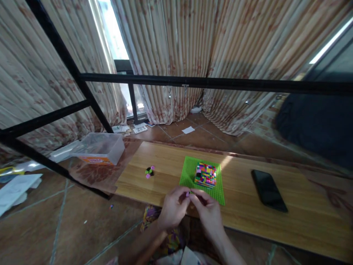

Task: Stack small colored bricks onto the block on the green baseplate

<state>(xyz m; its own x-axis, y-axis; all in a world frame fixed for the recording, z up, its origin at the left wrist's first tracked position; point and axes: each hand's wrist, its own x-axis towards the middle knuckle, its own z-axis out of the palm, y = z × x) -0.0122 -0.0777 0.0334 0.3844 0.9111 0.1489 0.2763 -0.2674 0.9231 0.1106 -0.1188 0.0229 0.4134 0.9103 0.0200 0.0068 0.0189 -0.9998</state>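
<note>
My left hand (174, 207) and my right hand (207, 209) meet at the near edge of the wooden board, fingertips pinched together. Between them shows a small pink toy brick (188, 194), with a bit of green beside it; both hands grip at this spot. Just beyond my fingers lies a green studded baseplate (188, 170). On it stands a block built of many coloured bricks (206, 175), with a black and a pink piece at its left side. Left on the board sits a small pile of loose pink, black and green bricks (149, 172).
A black phone (268, 190) lies on the right of the wooden board (237, 213). A clear plastic bin (100, 147) stands on the floor at the left. A black metal frame (154, 79) crosses in front of the curtains (176, 44).
</note>
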